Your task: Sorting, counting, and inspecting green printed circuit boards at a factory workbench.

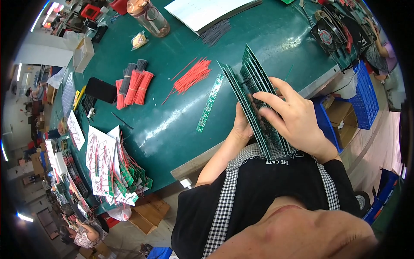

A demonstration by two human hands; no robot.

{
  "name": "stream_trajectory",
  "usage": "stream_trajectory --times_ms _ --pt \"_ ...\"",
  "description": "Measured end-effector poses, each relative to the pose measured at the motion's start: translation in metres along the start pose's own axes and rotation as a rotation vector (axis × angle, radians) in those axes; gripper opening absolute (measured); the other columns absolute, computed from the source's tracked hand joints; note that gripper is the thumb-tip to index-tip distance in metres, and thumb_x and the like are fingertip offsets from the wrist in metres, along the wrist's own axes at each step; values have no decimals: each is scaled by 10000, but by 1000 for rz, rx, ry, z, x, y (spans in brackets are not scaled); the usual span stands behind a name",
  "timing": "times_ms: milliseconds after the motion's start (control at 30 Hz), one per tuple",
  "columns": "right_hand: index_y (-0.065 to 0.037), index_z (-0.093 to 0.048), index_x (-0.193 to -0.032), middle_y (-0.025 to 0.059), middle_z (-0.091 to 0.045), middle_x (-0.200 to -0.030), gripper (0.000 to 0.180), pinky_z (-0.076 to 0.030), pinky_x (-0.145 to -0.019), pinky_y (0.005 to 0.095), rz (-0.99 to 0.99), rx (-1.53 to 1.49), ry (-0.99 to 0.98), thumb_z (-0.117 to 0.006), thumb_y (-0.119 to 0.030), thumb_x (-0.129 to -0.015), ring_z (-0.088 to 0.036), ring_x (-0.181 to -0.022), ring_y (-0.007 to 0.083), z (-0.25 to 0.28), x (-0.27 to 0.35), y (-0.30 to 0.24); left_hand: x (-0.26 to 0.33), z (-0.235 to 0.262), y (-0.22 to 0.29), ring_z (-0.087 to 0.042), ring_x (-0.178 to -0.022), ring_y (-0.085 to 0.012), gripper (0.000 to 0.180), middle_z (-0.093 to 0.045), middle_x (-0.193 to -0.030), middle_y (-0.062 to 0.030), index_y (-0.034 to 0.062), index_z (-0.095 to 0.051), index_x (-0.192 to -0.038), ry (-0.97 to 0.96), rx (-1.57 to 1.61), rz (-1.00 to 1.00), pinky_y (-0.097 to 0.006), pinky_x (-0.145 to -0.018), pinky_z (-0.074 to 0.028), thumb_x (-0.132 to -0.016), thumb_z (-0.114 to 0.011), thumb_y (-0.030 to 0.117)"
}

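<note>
- The right hand (297, 118) lies over a fanned stack of green circuit boards (254, 93); its fingers (269, 100) spread across the faces of the nearest boards and its thumb presses in among them, so it is closed on the stack.
- The left hand (241, 127) supports the same stack from behind at about 9 o'clock of the right hand; only its back and wrist show, its fingers are hidden by the boards, and it seems to grip them from below.
- The boards are long, narrow, dark green strips with pale printed tracks and rows of small contact points. They stand on edge, tilted, and splay apart toward 11 o'clock like pages of an opened book. Their lower ends rest near the person's chest, just over the table edge.
- The stack sits right of centre, above the near edge of the green table (172, 125).
- At 9 o'clock of the stack, one single green strip board (210, 102) lies flat on the table, apart from the hands.
- Farther toward 10 o'clock a loose fan of red wires (192, 75) lies on the table, and beyond it bundles of red and black wires (131, 84) are bound together.
- At 12 o'clock, well apart, lies a bunch of dark wires (215, 32) beside white sheets (207, 11).
- At 11 o'clock, far off, a clear drinking bottle (148, 15) lies on its side.
- At 7 o'clock of the table, white papers and small green boards with red wires (112, 168) are piled at the edge.
</note>
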State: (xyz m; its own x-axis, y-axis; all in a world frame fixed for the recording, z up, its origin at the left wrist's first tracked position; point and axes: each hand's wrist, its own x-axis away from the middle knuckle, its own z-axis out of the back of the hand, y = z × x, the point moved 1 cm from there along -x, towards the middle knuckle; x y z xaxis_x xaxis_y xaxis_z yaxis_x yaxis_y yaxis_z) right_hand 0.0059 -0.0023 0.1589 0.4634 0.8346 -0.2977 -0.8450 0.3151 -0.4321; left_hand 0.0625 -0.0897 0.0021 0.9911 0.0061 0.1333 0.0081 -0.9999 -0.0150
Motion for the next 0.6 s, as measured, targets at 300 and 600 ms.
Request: stream_trajectory --times_ms 300,600 --pt "-132 -571 -1094 192 -509 -1108 381 -502 -621 317 -32 -62 3 -653 -178 -725 -603 -765 287 8 -1 -5 1 4 -1 -523 -1077 -275 785 -509 -1204 -120 102 -423 -1262 28 -108 -69 -447 -893 -473 -664 -690 536" --pt "-114 -606 -1060 233 -499 -1132 397 -501 -601 328 49 2 21 -578 -25 -674 -609 -713 273 4 1 -9 -7 1 -3 -542 -1048 -258 701 -526 -1175 -123 90 -435 -1251 -51 -235 -97 -405 -879 -489 -728 -643 509"
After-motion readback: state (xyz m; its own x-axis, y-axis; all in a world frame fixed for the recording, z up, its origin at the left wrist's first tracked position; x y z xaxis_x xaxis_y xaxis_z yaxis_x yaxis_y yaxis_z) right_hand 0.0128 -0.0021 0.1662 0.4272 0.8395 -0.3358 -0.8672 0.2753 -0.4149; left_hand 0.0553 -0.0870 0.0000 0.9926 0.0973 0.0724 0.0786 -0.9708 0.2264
